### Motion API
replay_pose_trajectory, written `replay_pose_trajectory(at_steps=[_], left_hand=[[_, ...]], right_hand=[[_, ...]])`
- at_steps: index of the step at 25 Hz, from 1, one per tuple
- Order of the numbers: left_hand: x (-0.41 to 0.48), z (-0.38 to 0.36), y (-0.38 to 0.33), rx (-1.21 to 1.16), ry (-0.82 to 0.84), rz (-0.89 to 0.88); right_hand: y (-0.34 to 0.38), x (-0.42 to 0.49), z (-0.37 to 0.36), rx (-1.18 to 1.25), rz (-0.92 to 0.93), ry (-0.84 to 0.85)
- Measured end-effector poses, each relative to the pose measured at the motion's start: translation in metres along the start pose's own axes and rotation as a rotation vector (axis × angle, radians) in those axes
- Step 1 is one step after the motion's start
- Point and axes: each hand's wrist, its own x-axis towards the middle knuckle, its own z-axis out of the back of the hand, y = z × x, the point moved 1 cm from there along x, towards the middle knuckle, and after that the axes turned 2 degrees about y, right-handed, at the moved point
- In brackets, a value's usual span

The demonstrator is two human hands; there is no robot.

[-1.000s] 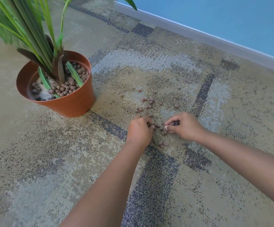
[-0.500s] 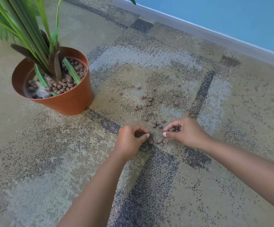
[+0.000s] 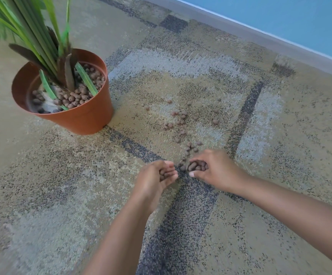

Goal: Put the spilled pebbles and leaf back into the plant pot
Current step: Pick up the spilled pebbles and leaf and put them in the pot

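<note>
Both hands low on carpet [image 3: 201,225], near centre. Right hand [image 3: 212,169] cupped around pebbles [image 3: 196,166]; left hand [image 3: 157,176] curled, seemingly holding some. Loose pebbles beyond; plant pot [image 3: 85,118] far left.

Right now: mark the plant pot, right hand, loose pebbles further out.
plant pot [image 3: 85,121]: head view, front outer wall.
right hand [image 3: 216,171]: head view, back of the hand.
loose pebbles [image 3: 178,119]: head view, cluster on the carpet.

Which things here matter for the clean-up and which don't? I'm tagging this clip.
Part of the job: spilled pebbles on the carpet, plant pot, left hand and right hand, both holding pebbles.

Just there: carpet, baseboard, blue wall.
</note>
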Motion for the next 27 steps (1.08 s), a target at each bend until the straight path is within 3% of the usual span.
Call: replay_pose_trajectory(at_steps=[3,7,11,15,22,27], left_hand=[[0.007,-0.002,-0.003,0.168,-0.065,-0.069],[0.010,-0.009,0.011,0.592,-0.157,-0.187],[0.013,-0.017,0.020,0.998,-0.213,-0.417],[0.019,-0.022,0.020,1.163,-0.239,-0.502],[0.019,-0.027,0.011,1.188,-0.206,-0.552],[0.011,-0.021,0.010,0.811,-0.081,-0.316]], right_hand=[[0.006,0.002,-0.006,-0.075,0.009,-0.033],[0.005,0.008,-0.001,-0.060,0.035,0.005],[0.001,0.009,0.002,0.028,0.052,-0.015],[0.000,0.007,-0.001,0.144,0.057,-0.055],[0.003,0.012,-0.002,0.418,-0.067,-0.019],[-0.002,0.012,0.004,0.706,-0.122,0.136]])
